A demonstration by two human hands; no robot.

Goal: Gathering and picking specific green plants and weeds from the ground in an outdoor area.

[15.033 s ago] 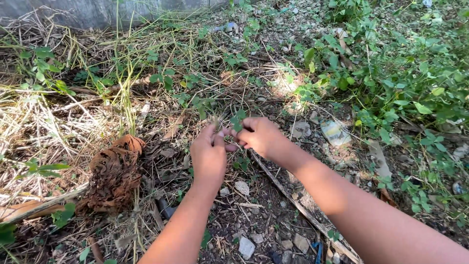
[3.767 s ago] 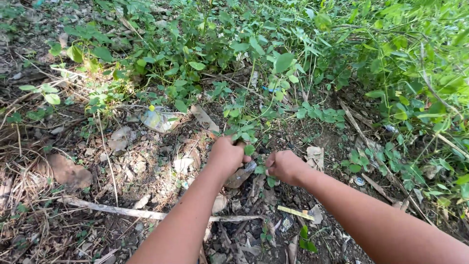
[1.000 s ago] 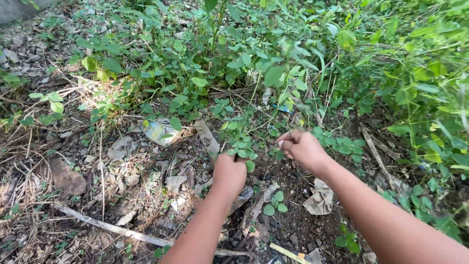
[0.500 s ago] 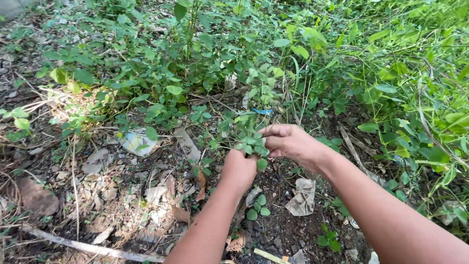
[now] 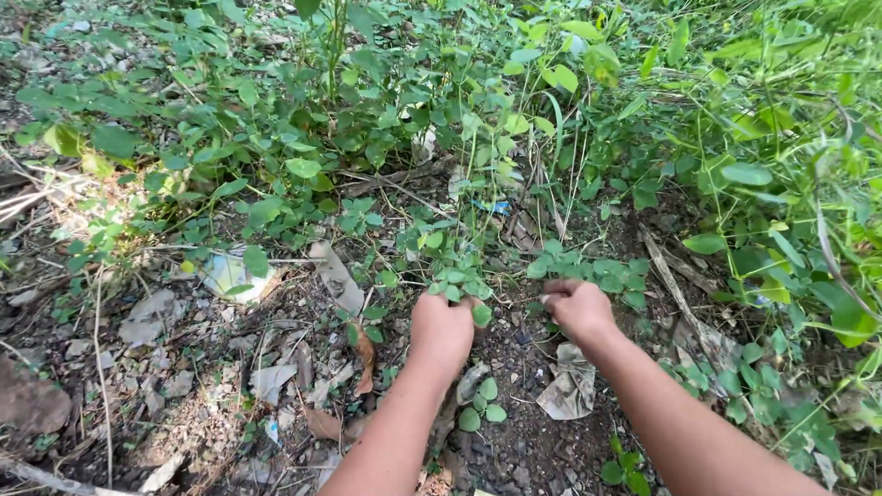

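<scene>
While both fists stay low in the weeds, these lines hold:

Left hand (image 5: 442, 328): curled tight into a fist around a bunch of small round-leaved sprigs (image 5: 457, 282), whose leaves fan out just above the knuckles.
Right hand (image 5: 579, 310): fingers folded in at the foot of a low leafy clump (image 5: 588, 269); whether a stem sits inside the grip I cannot tell.
Risk: thin stems could snap above the soil if tugged sideways, leaving roots behind; the held bunch could shed leaves if squeezed harder.
Nearby ground: crumpled paper scrap (image 5: 568, 386) just below the right wrist, pale wrapper (image 5: 230, 274) well left, dry leaf (image 5: 364, 348) beside the left forearm.
</scene>
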